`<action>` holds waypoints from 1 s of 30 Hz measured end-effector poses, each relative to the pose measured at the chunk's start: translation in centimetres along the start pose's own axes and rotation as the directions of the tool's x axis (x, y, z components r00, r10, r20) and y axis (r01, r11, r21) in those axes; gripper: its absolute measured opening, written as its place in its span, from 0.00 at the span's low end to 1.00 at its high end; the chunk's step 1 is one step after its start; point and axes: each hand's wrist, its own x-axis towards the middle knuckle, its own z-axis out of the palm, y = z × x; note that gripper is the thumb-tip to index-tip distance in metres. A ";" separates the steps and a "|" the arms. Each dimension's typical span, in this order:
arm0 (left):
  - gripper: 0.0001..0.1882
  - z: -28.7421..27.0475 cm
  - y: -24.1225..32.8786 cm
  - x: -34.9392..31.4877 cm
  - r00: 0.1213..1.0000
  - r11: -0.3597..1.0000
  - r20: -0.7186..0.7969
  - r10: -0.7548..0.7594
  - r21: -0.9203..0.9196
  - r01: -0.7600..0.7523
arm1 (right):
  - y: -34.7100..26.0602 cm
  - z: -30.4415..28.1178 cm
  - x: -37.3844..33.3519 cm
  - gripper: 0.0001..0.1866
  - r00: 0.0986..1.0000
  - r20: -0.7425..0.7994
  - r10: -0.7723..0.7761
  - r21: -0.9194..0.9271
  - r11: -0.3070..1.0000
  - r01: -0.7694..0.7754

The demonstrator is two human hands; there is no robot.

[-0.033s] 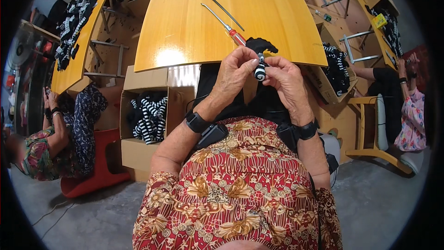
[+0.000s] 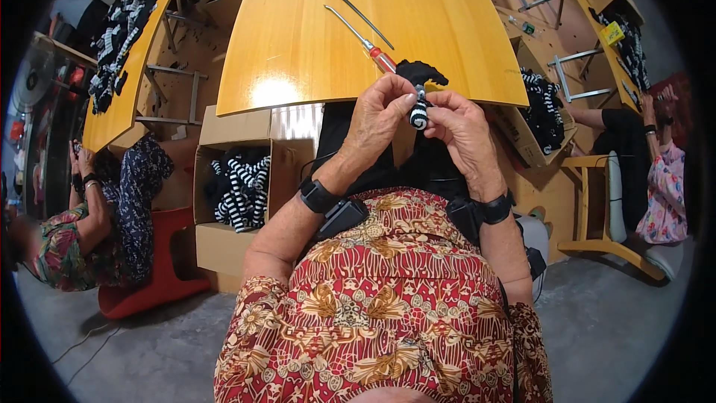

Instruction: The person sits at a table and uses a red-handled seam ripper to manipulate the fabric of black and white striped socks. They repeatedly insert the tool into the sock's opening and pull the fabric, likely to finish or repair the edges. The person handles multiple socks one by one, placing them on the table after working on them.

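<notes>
Both hands pinch a small black-and-white striped knitted piece (image 2: 419, 118) just past the table's near edge. My left hand (image 2: 373, 118) grips its left side between thumb and forefinger. My right hand (image 2: 464, 128) is closed on its right side, the other fingers curled. Its rounded striped end points toward me, while a black knitted part (image 2: 420, 72) spreads beyond the fingers over the table edge. Beside my left fingertips lies a tool with a red handle (image 2: 382, 60) and a long metal shaft with a bent tip. Farther off rests a thin dark rod (image 2: 359, 15).
The yellow wooden table (image 2: 321, 67) is in front of me. A cardboard box (image 2: 233, 248) of striped knitted pieces (image 2: 242, 186) stands at left, another box (image 2: 514, 133) at right. Co-workers sit on either side, one on a red chair (image 2: 168, 269). Side tables hold heaped knitwear (image 2: 123, 33).
</notes>
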 end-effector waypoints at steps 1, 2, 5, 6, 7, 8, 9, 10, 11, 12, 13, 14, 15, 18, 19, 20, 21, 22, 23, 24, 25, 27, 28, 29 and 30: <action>0.06 -0.1 -0.3 0.1 0.999 0.999 -0.016 0.031 0.036 -0.030 | 0.1 -0.1 0.1 0.10 1.000 0.010 0.020 0.013 1.000 -0.020; 0.06 -0.1 -0.4 0.1 0.999 0.998 -0.016 0.031 0.056 -0.030 | 0.2 -0.3 0.2 0.10 0.999 0.034 0.029 0.025 0.999 -0.030; 0.06 -0.3 -0.5 0.0 1.000 0.998 -0.009 0.022 0.062 -0.021 | 0.1 -1.0 0.4 0.09 0.993 0.102 0.056 0.055 0.997 -0.062; 0.07 -0.2 -0.3 0.1 1.000 1.000 -0.003 0.014 0.027 -0.014 | -0.1 -1.0 0.4 0.09 0.990 0.121 0.064 0.061 0.996 -0.072; 0.07 -0.1 -0.2 0.0 1.000 1.000 0.004 0.006 -0.008 -0.006 | -0.3 -1.0 0.3 0.08 0.987 0.141 0.072 0.066 0.994 -0.082; 0.07 -0.1 0.0 0.0 1.000 1.000 0.005 0.015 -0.007 -0.015 | -0.4 -1.0 0.2 0.08 0.988 0.143 0.066 0.058 0.996 -0.074; 0.07 -0.1 0.1 0.0 1.000 1.000 0.006 0.023 -0.006 -0.023 | -0.6 -0.9 0.0 0.08 0.988 0.146 0.059 0.049 0.997 -0.066; 0.07 -0.1 0.3 -0.1 0.999 0.999 0.007 0.032 -0.005 -0.032 | -0.7 -0.8 -0.2 0.07 0.988 0.149 0.051 0.041 0.997 -0.058; 0.07 -0.1 0.4 -0.1 0.999 0.999 0.010 0.034 0.013 -0.034 | -0.8 -0.7 -0.2 0.07 0.987 0.152 0.055 0.023 0.998 -0.059; 0.07 -0.1 0.5 0.0 0.999 0.999 0.013 0.037 0.032 -0.037 | -0.8 -0.5 -0.3 0.07 0.986 0.156 0.058 0.005 0.998 -0.059; 0.07 -0.2 0.5 0.0 0.999 0.998 0.016 0.039 0.051 -0.040 | -0.8 -0.4 -0.3 0.07 0.985 0.159 0.061 -0.012 0.998 -0.060; 0.07 -0.1 0.6 -0.1 1.000 0.999 0.010 0.024 0.028 -0.024 | -0.7 -0.5 -0.2 0.06 0.988 0.148 0.053 -0.033 0.998 -0.049; 0.07 0.0 0.6 -0.3 1.000 1.000 0.005 0.008 0.005 -0.008 | -0.5 -0.6 -0.1 0.06 0.990 0.136 0.046 -0.054 0.998 -0.039; 0.05 0.2 0.5 -0.2 0.997 0.999 -0.065 -0.030 0.009 0.030 | -0.3 0.0 0.0 0.04 0.989 0.066 -0.134 -0.308 0.940 0.148; 0.05 0.3 0.5 -0.1 0.994 0.999 -0.097 -0.040 0.022 0.042 | -0.2 0.5 0.0 0.04 0.973 0.052 -0.223 -0.421 0.879 0.224; 0.05 0.4 0.3 0.1 0.993 0.997 -0.120 0.010 0.081 -0.001 | -0.2 0.9 0.0 0.05 0.964 0.028 -0.263 -0.474 0.846 0.244; 0.05 0.4 -0.1 0.2 0.988 0.989 -0.140 0.062 0.140 -0.042 | -0.3 1.2 0.0 0.05 0.933 0.036 -0.357 -0.538 0.780 0.319; 0.05 0.4 -0.3 0.4 0.981 0.976 -0.157 0.114 0.200 -0.082 | -0.4 1.5 -0.1 0.05 0.893 0.052 -0.447 -0.597 0.703 0.386; 0.04 0.2 -0.2 0.5 0.975 0.953 -0.155 0.158 0.283 -0.109 | -0.4 1.8 -0.1 0.05 0.844 0.074 -0.531 -0.650 0.616 0.445; 0.04 0.1 0.1 0.6 0.968 0.922 -0.150 0.200 0.364 -0.135 | -0.5 2.1 -0.1 0.05 0.831 0.079 -0.550 -0.648 0.606 0.462; 0.04 0.0 0.3 0.7 0.960 0.883 -0.141 0.242 0.442 -0.158 | -0.6 2.3 -0.1 0.05 0.818 0.083 -0.569 -0.645 0.595 0.479; 0.03 0.2 0.4 0.7 0.961 0.928 -0.145 0.236 0.328 -0.178 | -0.8 2.6 0.0 0.05 0.806 0.096 -0.584 -0.639 0.585 0.500; 0.03 0.3 0.5 0.7 0.961 0.944 -0.146 0.233 0.270 -0.188 | -0.8 2.6 0.0 0.05 0.809 0.102 -0.579 -0.634 0.588 0.502; 0.03 0.3 0.7 0.7 0.964 0.950 -0.147 0.223 0.256 -0.181 | -0.7 2.6 0.0 0.05 0.812 0.106 -0.574 -0.629 0.594 0.502; 0.03 0.2 1.0 0.6 0.966 0.954 -0.148 0.213 0.243 -0.173 | -0.7 2.6 0.0 0.06 0.862 0.083 -0.499 -0.564 0.690 0.454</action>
